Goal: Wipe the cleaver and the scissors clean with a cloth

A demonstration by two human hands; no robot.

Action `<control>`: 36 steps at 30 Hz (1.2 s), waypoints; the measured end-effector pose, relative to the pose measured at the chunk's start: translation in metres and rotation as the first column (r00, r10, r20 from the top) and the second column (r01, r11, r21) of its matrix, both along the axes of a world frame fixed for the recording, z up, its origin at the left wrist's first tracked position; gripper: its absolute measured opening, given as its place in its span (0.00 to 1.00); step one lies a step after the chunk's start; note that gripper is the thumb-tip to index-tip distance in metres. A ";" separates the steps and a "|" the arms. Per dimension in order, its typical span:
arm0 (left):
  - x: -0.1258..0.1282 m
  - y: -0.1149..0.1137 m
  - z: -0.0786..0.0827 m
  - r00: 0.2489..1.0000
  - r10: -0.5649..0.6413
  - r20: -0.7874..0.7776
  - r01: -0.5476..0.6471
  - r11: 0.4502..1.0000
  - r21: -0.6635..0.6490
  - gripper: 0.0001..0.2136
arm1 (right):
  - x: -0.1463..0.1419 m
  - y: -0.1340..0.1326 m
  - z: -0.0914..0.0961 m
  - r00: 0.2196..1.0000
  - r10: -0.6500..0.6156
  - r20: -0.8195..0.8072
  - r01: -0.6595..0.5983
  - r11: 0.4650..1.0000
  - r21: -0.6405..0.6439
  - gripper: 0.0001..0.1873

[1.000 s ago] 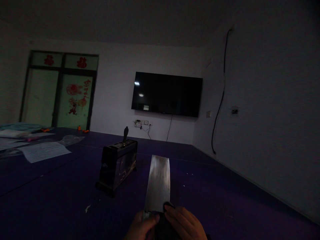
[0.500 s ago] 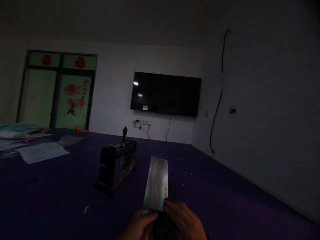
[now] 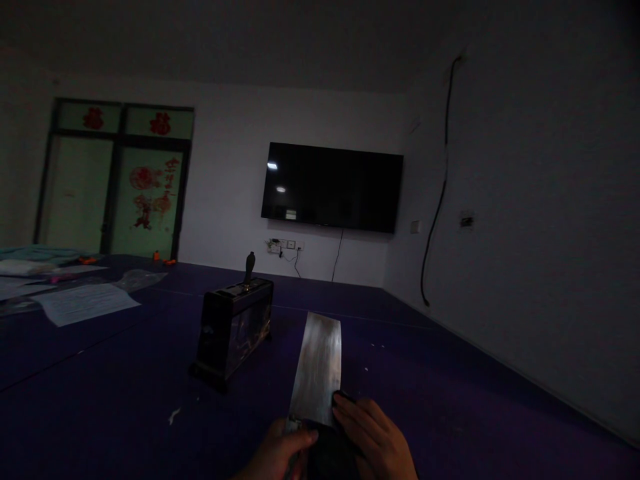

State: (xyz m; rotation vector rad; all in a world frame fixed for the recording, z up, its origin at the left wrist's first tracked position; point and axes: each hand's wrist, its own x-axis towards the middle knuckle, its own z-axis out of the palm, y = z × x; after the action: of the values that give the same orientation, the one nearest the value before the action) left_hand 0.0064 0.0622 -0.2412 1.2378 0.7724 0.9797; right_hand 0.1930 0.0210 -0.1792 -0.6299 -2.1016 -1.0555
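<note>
A broad steel cleaver blade [image 3: 318, 368] points away from me over the dark purple surface [image 3: 125, 400]. My left hand [image 3: 277, 453] is closed round the cleaver's handle end at the bottom of the view. My right hand [image 3: 374, 440] presses a dark cloth [image 3: 327, 447] against the near right part of the blade, fingers bent over it. A dark knife block [image 3: 233, 330] stands just beyond and to the left, with one knife handle [image 3: 249, 268] sticking up from its top.
Papers [image 3: 85, 301] and clear plastic [image 3: 143, 279] lie at the far left of the surface. A black television [image 3: 331, 189] hangs on the back wall above sockets [image 3: 285, 247]. A cable [image 3: 437, 200] runs down the right wall. A decorated glass door [image 3: 120, 183] is at back left.
The blade and both hands have shifted slightly, dipping a little left and then back right. My right hand's cloth stays at the near right of the blade.
</note>
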 end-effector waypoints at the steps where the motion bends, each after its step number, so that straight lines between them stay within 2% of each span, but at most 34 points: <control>1: 0.000 0.000 0.000 1.000 0.015 0.006 -0.015 1.000 -0.019 0.24 | -0.001 -0.001 0.001 1.000 0.014 0.005 -0.014 1.000 0.008 0.23; 5: 0.001 -0.002 0.003 0.999 0.046 0.027 -0.044 0.997 -0.070 0.21 | -0.009 -0.008 0.006 0.996 0.074 0.050 -0.076 0.996 0.041 0.18; 10: 0.001 -0.003 0.007 0.998 0.047 0.045 -0.045 0.997 -0.064 0.20 | -0.016 -0.014 0.013 0.991 0.086 0.108 -0.092 0.994 0.053 0.19; 15: -0.002 -0.001 0.004 0.998 -0.053 0.025 0.054 0.998 -0.029 0.24 | -0.008 -0.010 0.009 0.990 0.095 0.100 -0.098 0.995 0.028 0.16; 18: -0.005 -0.005 0.009 0.998 -0.062 0.018 0.062 0.998 -0.010 0.22 | -0.001 -0.005 0.007 0.993 0.110 0.047 -0.110 0.994 -0.016 0.17; 22: -0.009 -0.011 0.020 0.990 -0.143 -0.019 0.143 0.990 -0.005 0.20 | 0.006 0.002 0.003 0.996 0.069 -0.049 -0.072 0.996 -0.062 0.23; 25: -0.010 -0.011 0.022 0.979 -0.196 -0.059 0.196 0.981 0.000 0.21 | 0.008 0.005 0.002 0.996 0.032 -0.080 -0.040 0.995 -0.095 0.26; 30: -0.011 -0.010 0.019 0.987 -0.157 -0.037 0.157 0.988 0.008 0.20 | 0.003 0.000 0.005 0.995 0.040 -0.089 -0.046 0.996 -0.074 0.26; 36: -0.008 -0.004 0.016 0.993 -0.122 -0.001 0.122 0.992 -0.011 0.21 | 0.000 0.000 0.002 0.993 0.122 -0.001 -0.122 0.991 -0.050 0.20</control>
State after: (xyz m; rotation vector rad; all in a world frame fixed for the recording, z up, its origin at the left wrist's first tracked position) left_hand -0.0016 0.0587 -0.2252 1.2619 0.6942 0.8736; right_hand 0.1933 0.0212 -0.1770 -0.5172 -2.1450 -0.9389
